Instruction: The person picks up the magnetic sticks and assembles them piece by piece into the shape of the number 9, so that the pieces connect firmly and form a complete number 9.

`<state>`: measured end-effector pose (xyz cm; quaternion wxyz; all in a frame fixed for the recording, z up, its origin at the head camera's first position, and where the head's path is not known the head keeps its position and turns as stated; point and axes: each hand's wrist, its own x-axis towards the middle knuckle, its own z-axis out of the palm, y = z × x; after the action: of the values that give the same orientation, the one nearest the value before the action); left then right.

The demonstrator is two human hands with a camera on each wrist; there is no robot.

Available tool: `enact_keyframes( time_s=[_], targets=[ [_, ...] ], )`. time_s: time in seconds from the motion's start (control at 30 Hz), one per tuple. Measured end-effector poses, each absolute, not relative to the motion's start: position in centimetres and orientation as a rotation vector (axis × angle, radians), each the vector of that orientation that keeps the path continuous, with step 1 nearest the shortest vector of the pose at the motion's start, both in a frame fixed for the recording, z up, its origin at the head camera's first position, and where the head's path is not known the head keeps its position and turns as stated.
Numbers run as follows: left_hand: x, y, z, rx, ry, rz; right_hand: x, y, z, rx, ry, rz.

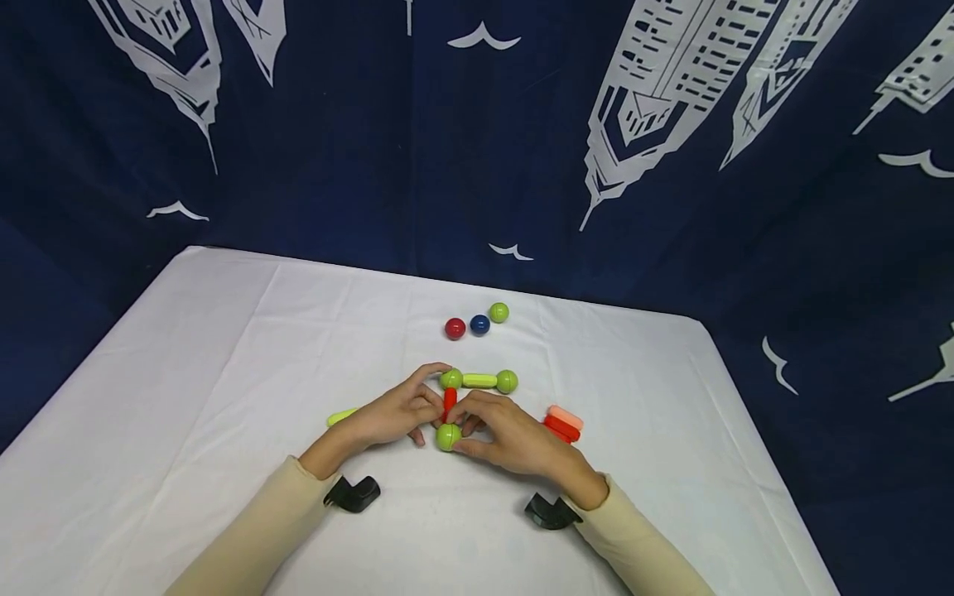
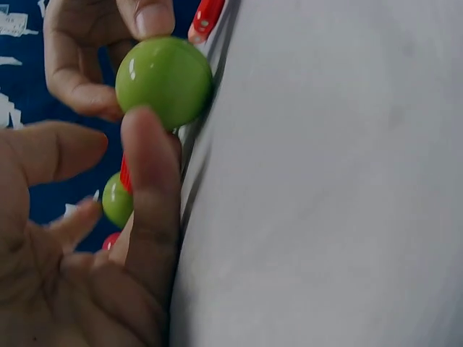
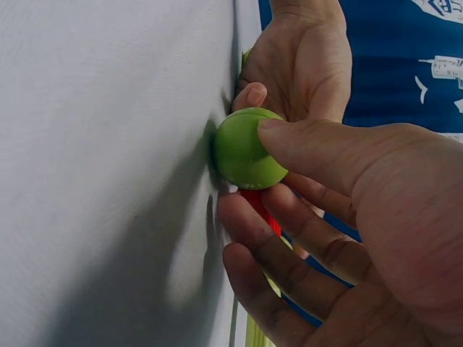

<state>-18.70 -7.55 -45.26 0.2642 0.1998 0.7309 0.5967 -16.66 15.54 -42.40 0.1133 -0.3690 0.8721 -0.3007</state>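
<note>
Here, my right hand (image 1: 510, 434) pinches a glossy lime-green ball (image 1: 447, 437) on the white-clothed worktop (image 1: 417, 530); my left hand (image 1: 391, 415), its fingers loosely spread and gripping nothing, is beside the slim red rod (image 1: 450, 399) between that ball and a second green ball (image 1: 451, 379); alongside lie a yellow-green rod (image 1: 479, 381) and a third green ball (image 1: 507, 382); farther off sit a red ball (image 1: 455, 329), a dark-blue ball (image 1: 480, 325) and a fourth green ball (image 1: 498, 312).

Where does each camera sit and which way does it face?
Head: on the head, facing forward and down at the white table; left hand, right hand and sleeves show.
Left wrist: worn there, facing the nearest green ball; left hand close, right hand beyond.
Right wrist: worn there, facing that ball; right hand close, left hand beyond.
Both wrist views share that ball and both hands.
</note>
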Motion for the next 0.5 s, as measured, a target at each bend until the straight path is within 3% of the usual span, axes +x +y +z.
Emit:
enact_keyframes(
  time_s=[0.5],
  targets=[
    [-18.61, -8.13, -45.27, 0.714, 1.953, 1.523, -16.6, 15.7, -42.4, -1.144, 2.553, -0.92]
  ],
)
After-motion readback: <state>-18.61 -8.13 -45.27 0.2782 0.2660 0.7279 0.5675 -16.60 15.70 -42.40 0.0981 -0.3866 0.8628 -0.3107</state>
